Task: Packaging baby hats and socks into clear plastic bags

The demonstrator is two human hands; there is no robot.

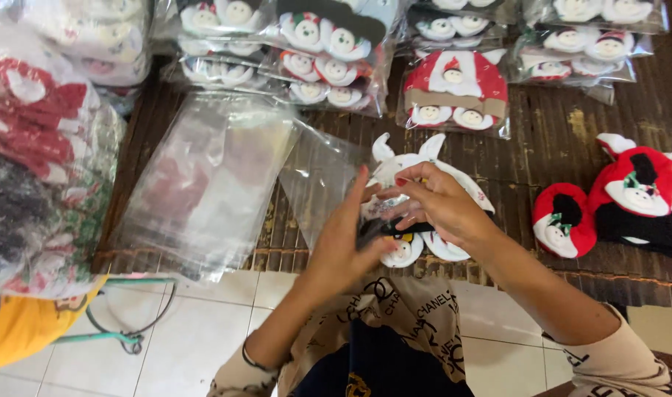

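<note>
My left hand (341, 242) and my right hand (437, 202) meet over a dark wooden slatted table (549, 140). Between them they hold a white plush snowman toy (409, 173) with two pointed ears and round faces at its lower end. Fingers of both hands pinch the toy's middle, where a clear plastic bag (317, 180) lies partly around it. The bag's open end spreads to the left on the table.
A stack of clear empty bags (203, 184) lies at the left. Bagged snowman toys (306, 51) fill the back row, another bagged red set (455, 92) sits behind my hands. Loose red toys (619, 202) lie at the right. A tiled floor (196, 338) shows below the table edge.
</note>
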